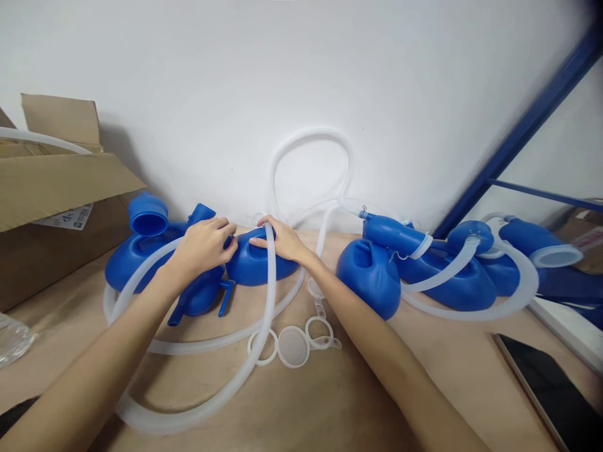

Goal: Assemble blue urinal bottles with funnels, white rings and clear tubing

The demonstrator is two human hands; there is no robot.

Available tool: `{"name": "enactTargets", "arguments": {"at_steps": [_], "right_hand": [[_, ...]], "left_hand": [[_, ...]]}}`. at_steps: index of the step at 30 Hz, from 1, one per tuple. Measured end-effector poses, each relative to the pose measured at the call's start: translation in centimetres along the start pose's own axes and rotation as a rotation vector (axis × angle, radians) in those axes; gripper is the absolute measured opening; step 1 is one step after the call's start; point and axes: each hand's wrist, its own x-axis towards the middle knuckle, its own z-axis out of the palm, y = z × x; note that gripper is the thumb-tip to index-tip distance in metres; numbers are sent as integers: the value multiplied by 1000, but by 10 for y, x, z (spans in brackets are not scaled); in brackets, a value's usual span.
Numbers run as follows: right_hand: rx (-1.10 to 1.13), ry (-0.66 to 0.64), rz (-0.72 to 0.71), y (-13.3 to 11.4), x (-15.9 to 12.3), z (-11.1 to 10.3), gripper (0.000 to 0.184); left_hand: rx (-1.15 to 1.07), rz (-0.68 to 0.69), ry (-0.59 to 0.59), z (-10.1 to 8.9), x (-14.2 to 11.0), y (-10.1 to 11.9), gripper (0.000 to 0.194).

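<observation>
A blue plastic urine bottle [245, 267] lies on its side on the table, between my two hands. My right hand [281, 240] grips it around the handle, with the thumb over the top. Curled fingers of my left hand [207, 243] close on the bottle's left end; the exact part they hold is mostly hidden. A translucent hose [270, 289] passes in front of my right hand and loops toward me. Beneath my left wrist sits a blue funnel-shaped part [200, 295] with a spout. Another blue bottle [120, 263] with a wide-mouthed blue head [148, 215] is beside it.
White caps and rings [293, 347] lie between my forearms. Several blue bottles [370, 282] with attached hoses stand at the right. A phone [549, 383] rests at the right front, a cardboard box [61, 251] at the left. Behind is a wall; a blue metal frame [522, 132] slants at right.
</observation>
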Motion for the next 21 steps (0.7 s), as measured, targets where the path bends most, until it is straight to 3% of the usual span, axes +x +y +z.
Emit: {"name": "enactTargets", "arguments": {"at_steps": [3, 6, 9, 12, 14, 18, 21], "right_hand": [[114, 68, -67, -7, 6, -13, 49], [142, 174, -150, -34, 6, -40, 46], [139, 130, -287, -74, -6, -75, 38], [111, -38, -385, -115, -28, -103, 29], [84, -259, -445, -136, -42, -113, 37], [54, -697, -476, -158, -63, -117, 52], [39, -805, -353, -159, -70, -121, 51]], "left_hand": [[-27, -37, -90, -6, 3, -12, 42], [-124, -78, -146, -17, 4, -17, 55], [-467, -246, -82, -35, 6, -10, 69], [-1066, -449, 14, -55, 11, 4, 80], [-1394, -465, 16, -69, 13, 13, 79], [-1706, -455, 23, -89, 14, 19, 66], [-1811, -657, 183, -94, 13, 15, 48]]}}
